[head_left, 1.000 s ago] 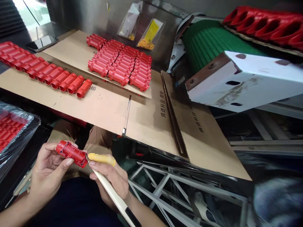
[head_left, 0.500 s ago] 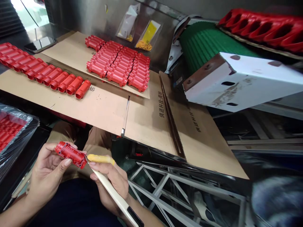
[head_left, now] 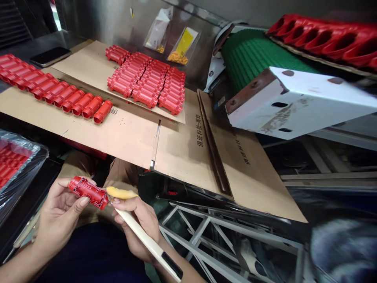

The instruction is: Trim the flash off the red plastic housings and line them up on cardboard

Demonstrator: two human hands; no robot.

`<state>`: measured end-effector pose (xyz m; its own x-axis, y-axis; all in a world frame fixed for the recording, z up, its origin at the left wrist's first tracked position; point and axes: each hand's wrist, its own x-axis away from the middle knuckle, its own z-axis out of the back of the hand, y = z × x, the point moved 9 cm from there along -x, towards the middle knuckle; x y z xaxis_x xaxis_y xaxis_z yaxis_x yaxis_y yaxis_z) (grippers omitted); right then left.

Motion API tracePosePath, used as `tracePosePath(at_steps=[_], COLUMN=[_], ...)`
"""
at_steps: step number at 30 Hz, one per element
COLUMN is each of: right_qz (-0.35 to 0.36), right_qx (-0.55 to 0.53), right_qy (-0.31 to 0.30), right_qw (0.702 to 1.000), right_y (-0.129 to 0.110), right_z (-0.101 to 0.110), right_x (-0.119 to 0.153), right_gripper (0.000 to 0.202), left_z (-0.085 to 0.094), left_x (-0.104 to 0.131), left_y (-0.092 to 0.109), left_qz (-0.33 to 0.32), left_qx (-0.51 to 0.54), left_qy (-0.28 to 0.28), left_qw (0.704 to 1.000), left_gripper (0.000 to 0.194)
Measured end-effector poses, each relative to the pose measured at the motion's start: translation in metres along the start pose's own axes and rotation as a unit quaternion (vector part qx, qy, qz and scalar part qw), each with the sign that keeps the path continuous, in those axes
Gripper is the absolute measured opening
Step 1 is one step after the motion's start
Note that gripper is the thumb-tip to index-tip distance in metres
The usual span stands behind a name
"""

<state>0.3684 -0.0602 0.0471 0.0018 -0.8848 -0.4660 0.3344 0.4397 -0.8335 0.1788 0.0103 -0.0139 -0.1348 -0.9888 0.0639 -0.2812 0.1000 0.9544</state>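
My left hand [head_left: 60, 214] is closed round a red plastic tube part [head_left: 90, 192], fingers behind it and thumb on its near side. Dark outlines mark the cutouts along its upper face. In my right hand [head_left: 140, 224] is a slim tool with a cream handle [head_left: 144, 237] and a black end, slanting down to the right. A yellow finger cot [head_left: 121, 193] covers my right index finger, which sits at the right end of the tube. The tool's working tip is small there, mostly hidden by my fingers. Both hands are above my lap, in front of the table edge.
Red tubes [head_left: 69, 96] lie in a row on cardboard [head_left: 129, 137], with a stacked block of parts [head_left: 147, 78] behind. A phone [head_left: 50, 56] and bagged yellow finger cots [head_left: 181, 49] lie farther back. A green conveyor [head_left: 259, 55] stands right; a lined crate [head_left: 17, 161] of red parts stands left.
My right hand and the tool have shifted slightly, the yellow fingertip moving a little left along the tube's end. The left hand has stayed put. Something dark now covers the bright area at upper left.
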Motion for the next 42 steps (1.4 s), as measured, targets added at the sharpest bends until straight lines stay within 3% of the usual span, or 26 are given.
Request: tracePosePath(at_steps=[4, 6, 9, 12, 14, 17, 19, 21, 22, 24, 25, 27, 29, 33, 42], right_qz=[0.143, 0.162, 0.127, -0.018, -0.133, -0.231, -0.249, -0.223, -0.192, -0.114, -0.085, -0.052, -0.023, 0.057, 0.069], right_qx=[0.119, 0.155, 0.093, -0.064, -0.197, -0.375, -0.47, -0.523, -0.508, -0.368, -0.262, -0.076, 0.005, 0.018, 0.022], right_qy=[-0.086, -0.117, -0.086, -0.046, -0.027, 0.011, -0.001, -0.07, -0.103, -0.105, -0.063, 0.038, 0.081, 0.058, 0.056], right_qw=[0.979, 0.968, 0.984, 0.997, 0.971, 0.898, 0.847, 0.82, 0.833, 0.917, 0.959, 0.995, 0.996, 0.997, 0.996], right_y=[-0.022, -0.024, -0.016, 0.014, 0.036, 0.051, 0.046, 0.027, 0.017, 0.007, 0.007, 0.009, 0.007, -0.005, -0.009], right_z=[-0.003, -0.005, 0.002, 0.005, -0.002, -0.013, -0.022, -0.029, -0.028, -0.015, -0.004, 0.016, 0.018, -0.005, -0.009], right_x=[-0.011, -0.012, -0.014, -0.013, -0.01, -0.005, -0.003, -0.004, -0.004, -0.007, -0.009, -0.01, -0.01, -0.012, -0.011], right_gripper=[0.02, 0.021, 0.019, 0.01, 0.01, 0.021, 0.027, 0.035, 0.037, 0.03, 0.02, 0.009, 0.019, 0.026, 0.033], left_z=[-0.002, -0.006, -0.011, -0.014, -0.015, -0.016, -0.015, -0.014, -0.014, -0.014, -0.014, -0.013, -0.012, -0.012, -0.018], left_x=[-0.004, -0.006, -0.007, -0.006, -0.003, 0.0, 0.0, -0.002, -0.003, -0.005, -0.006, -0.007, -0.005, 0.0, 0.002], left_y=[-0.005, -0.007, -0.008, -0.003, 0.003, 0.01, 0.011, 0.008, 0.005, 0.0, -0.002, -0.004, -0.004, 0.004, 0.004], left_qz=[0.048, 0.071, 0.075, 0.033, -0.001, -0.038, -0.041, -0.016, 0.002, 0.034, 0.043, 0.056, 0.054, 0.008, -0.002], left_qx=[0.004, 0.02, 0.015, -0.028, -0.06, -0.088, -0.087, -0.059, -0.038, 0.002, 0.017, 0.027, 0.006, -0.077, -0.073], left_qy=[-0.003, -0.01, -0.029, -0.042, -0.05, -0.053, -0.045, -0.045, -0.047, -0.048, -0.046, -0.044, -0.047, -0.045, -0.058], left_qw=[0.999, 0.997, 0.997, 0.998, 0.997, 0.994, 0.994, 0.997, 0.998, 0.998, 0.998, 0.997, 0.997, 0.996, 0.996], left_gripper=[0.027, 0.026, 0.024, 0.027, 0.027, 0.026, 0.027, 0.025, 0.024, 0.021, 0.021, 0.02, 0.019, 0.017, 0.017])
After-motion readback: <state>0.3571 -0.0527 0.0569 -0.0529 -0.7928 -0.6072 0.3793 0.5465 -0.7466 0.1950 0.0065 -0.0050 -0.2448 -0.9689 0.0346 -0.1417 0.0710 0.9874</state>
